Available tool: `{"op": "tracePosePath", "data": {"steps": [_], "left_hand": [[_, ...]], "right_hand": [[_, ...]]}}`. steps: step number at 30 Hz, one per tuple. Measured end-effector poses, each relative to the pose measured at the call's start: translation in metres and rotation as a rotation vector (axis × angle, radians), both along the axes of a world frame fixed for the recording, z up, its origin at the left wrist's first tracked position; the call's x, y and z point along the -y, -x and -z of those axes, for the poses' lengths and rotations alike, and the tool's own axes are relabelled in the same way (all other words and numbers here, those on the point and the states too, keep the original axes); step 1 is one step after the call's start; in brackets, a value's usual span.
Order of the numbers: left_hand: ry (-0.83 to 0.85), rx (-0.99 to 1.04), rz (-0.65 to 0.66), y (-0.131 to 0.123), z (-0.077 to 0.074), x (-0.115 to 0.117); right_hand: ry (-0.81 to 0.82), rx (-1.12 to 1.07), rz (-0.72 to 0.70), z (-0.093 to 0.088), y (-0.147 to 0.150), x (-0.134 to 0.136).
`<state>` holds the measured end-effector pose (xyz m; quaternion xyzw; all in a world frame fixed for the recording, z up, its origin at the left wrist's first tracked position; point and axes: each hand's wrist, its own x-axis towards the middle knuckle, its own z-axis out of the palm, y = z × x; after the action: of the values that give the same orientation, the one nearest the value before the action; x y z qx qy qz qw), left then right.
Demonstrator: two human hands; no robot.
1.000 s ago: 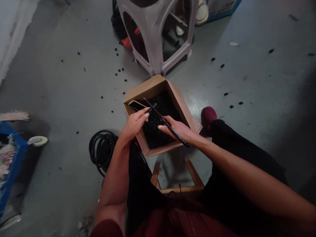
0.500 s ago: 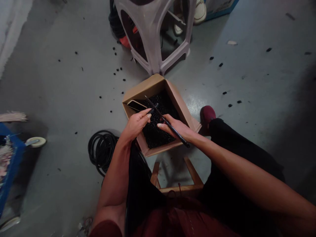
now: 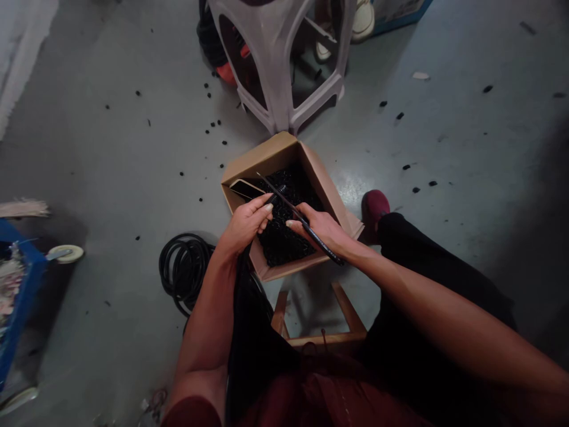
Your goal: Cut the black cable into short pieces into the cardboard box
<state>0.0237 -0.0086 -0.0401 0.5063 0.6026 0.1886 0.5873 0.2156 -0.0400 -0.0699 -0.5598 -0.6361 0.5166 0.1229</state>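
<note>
My left hand [image 3: 249,222] is closed over the box, its thumb and fingers pinching the end of a black ribbed tube [image 3: 280,193]. In my right hand [image 3: 316,226] lies a long, thin, dark tool with a pointed tip [image 3: 268,181], its handle running back along my wrist. The tool's narrow front part crosses just beside the tube end; whether they touch, I cannot tell. Below both hands stands an open cardboard box [image 3: 255,159], its bottom covered with small black pieces [image 3: 284,242]. A dark flat object with a pale edge [image 3: 245,188] leans in the box's left corner.
A grey plastic stool [image 3: 278,71] stands right behind the box. Coiled black tubing [image 3: 184,270] lies on the floor by my left arm. Several black bits [image 3: 416,190] are scattered around. A blue crate [image 3: 20,308] is at the far left, and a wooden frame [image 3: 349,308] is below.
My right hand and the tool have shifted very slightly, and the tool has turned a little in the grip. My left hand keeps its hold on the tube.
</note>
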Motion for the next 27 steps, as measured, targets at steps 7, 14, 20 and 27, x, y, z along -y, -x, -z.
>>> {"op": "tracePosePath", "data": {"steps": [7, 14, 20, 27], "left_hand": [[0.019, 0.026, -0.009, 0.0, 0.0, 0.0], [0.025, 0.0, 0.039, 0.005, 0.004, -0.002], [0.004, -0.062, 0.107, 0.008, 0.01, -0.003], [-0.023, -0.124, 0.159, 0.012, 0.012, -0.005]], "right_hand": [[-0.006, 0.039, -0.011, 0.002, -0.001, 0.0], [0.017, 0.093, -0.038, 0.001, -0.001, 0.0], [0.054, 0.133, -0.072, 0.005, -0.001, -0.002], [0.016, 0.202, -0.093, 0.006, -0.001, 0.0]]}}
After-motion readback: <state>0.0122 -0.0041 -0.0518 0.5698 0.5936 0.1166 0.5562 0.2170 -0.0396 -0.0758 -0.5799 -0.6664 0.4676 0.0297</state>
